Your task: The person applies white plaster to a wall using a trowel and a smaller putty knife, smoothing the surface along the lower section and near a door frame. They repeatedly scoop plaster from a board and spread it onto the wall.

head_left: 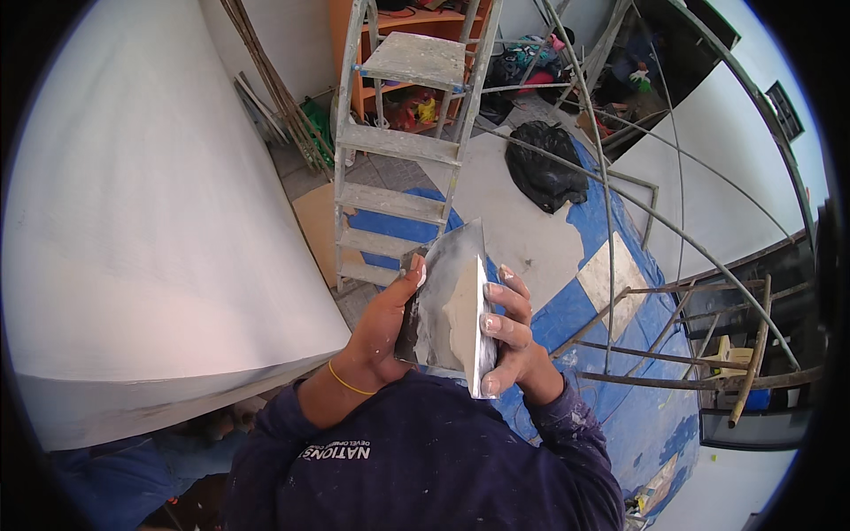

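Note:
In front of my chest, my left hand (387, 320) is closed on the left side of a flat metal plastering blade (429, 314), the thumb lying along its edge. My right hand (512, 341) grips the right side, fingertips bent over the whitened edge. Wet white putty (467, 305) lies thick on the metal near my right fingers. A darker part shows by my left palm; I cannot tell whether there are one or two blades. Both hands carry white smears.
A spattered stepladder (394, 142) stands ahead. Close on the left is a large pale curved surface (159, 221). Metal scaffold poles (602, 177) cross the right side above a blue floor sheet (575, 319). A black plastic bag (544, 168) lies beyond.

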A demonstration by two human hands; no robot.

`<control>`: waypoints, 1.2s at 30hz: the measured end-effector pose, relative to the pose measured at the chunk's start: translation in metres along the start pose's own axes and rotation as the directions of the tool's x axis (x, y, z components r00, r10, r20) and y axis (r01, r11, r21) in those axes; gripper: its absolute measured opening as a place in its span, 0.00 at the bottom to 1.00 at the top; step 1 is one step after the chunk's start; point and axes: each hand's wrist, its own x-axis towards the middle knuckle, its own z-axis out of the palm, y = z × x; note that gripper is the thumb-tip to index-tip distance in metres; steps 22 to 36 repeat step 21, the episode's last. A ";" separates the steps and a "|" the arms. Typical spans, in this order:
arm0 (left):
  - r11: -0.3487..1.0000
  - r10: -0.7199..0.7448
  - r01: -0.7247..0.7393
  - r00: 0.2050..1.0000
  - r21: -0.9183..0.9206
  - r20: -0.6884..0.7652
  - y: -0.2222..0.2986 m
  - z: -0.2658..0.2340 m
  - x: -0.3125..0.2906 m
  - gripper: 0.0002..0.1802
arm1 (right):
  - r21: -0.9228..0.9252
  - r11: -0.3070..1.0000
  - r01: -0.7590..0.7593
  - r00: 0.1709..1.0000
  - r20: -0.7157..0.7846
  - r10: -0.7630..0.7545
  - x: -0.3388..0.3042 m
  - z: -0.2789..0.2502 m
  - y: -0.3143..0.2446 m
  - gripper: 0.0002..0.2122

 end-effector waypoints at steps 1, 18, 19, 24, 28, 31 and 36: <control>0.998 0.063 -0.063 0.998 0.023 -0.027 -0.002 0.002 -0.001 0.26 | 0.032 0.997 -0.072 0.997 0.014 0.071 -0.002 -0.005 0.002 0.30; 0.835 0.529 -0.548 0.776 0.048 -0.345 -0.045 0.021 0.049 0.27 | 0.461 0.730 -0.505 0.859 0.185 0.477 -0.079 -0.043 0.135 0.25; 0.831 0.531 -0.556 0.769 0.038 -0.356 -0.048 0.017 0.053 0.28 | 0.493 0.748 -0.445 0.892 0.173 0.417 -0.080 -0.039 0.138 0.28; 0.828 0.517 -0.560 0.752 0.019 -0.409 -0.057 0.013 0.065 0.29 | 0.590 0.758 -0.278 0.959 0.126 0.254 -0.075 -0.029 0.143 0.30; 0.828 0.517 -0.560 0.752 0.019 -0.409 -0.057 0.013 0.065 0.29 | 0.590 0.758 -0.278 0.959 0.126 0.254 -0.075 -0.029 0.143 0.30; 0.828 0.517 -0.560 0.752 0.019 -0.409 -0.057 0.013 0.065 0.29 | 0.590 0.758 -0.278 0.959 0.126 0.254 -0.075 -0.029 0.143 0.30; 0.828 0.517 -0.560 0.752 0.019 -0.409 -0.057 0.013 0.065 0.29 | 0.590 0.758 -0.278 0.959 0.126 0.254 -0.075 -0.029 0.143 0.30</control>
